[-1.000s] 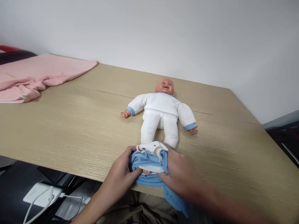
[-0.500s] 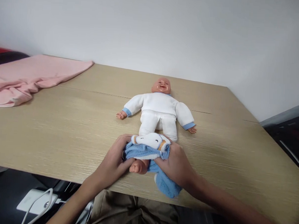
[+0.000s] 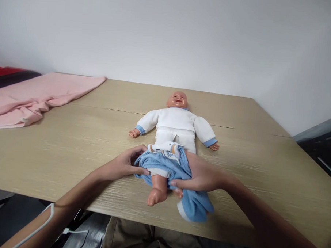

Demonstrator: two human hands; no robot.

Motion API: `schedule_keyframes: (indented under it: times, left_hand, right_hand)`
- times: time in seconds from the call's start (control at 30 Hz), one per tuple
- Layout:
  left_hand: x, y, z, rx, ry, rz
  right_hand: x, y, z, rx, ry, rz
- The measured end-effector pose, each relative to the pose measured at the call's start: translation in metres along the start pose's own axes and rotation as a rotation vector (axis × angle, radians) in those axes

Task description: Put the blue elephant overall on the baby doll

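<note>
A baby doll (image 3: 176, 119) lies face up on the table, its head toward the wall, in a white top with blue cuffs. Blue terry trousers (image 3: 164, 162) with a white and orange trim are bunched around its lower legs. One bare foot (image 3: 157, 196) sticks out through a white-edged leg opening; the other foot shows only partly under my right hand. My left hand (image 3: 131, 161) grips the trousers at their left side, thumb by the leg opening. My right hand (image 3: 202, 171) holds the right side of the cloth. The other trouser leg (image 3: 196, 205) hangs off to the right.
A pink cloth (image 3: 46, 97) lies rumpled on the left of the wooden table (image 3: 99, 124). A white cable (image 3: 50, 214) runs by my left forearm. A white wall rises behind the table, and a dark object (image 3: 323, 145) stands beyond its right edge.
The trousers have moved up the doll's legs, and one foot and ankle now stick out further through the opening. My hands have spread slightly apart on the cloth.
</note>
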State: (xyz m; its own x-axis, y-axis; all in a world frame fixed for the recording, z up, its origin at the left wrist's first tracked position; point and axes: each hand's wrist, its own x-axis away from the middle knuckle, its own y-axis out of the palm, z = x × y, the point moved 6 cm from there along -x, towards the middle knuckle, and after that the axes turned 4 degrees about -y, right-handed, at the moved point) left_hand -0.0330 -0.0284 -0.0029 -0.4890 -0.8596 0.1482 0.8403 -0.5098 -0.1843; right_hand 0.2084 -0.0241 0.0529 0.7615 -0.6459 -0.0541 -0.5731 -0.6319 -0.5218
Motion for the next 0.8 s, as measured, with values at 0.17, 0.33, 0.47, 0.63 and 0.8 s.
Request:
schedule_keyframes:
  times: [0.17, 0.33, 0.47, 0.63, 0.8]
  left_hand:
    - [0.004, -0.025, 0.01, -0.103, 0.021, 0.039]
    - [-0.012, -0.026, 0.06, -0.385, 0.083, 0.148]
    - [-0.05, 0.011, 0.105, -0.628, 0.247, -0.128]
    - [-0.09, 0.042, 0.107, -0.33, 0.089, -0.722]
    - [-0.1, 0.05, 0.09, -0.083, 0.004, -0.907]
  right_hand:
    - [0.013, -0.014, 0.005, -0.05, -0.086, 0.039]
    - [0.017, -0.014, 0.029, -0.369, -0.049, 0.044]
    - [0.018, -0.012, 0.037, -0.529, -0.036, 0.126]
    - [0.022, -0.016, 0.027, -0.529, -0.056, 0.114]
    - [0.029, -0.043, 0.02, -0.21, -0.046, 0.205]
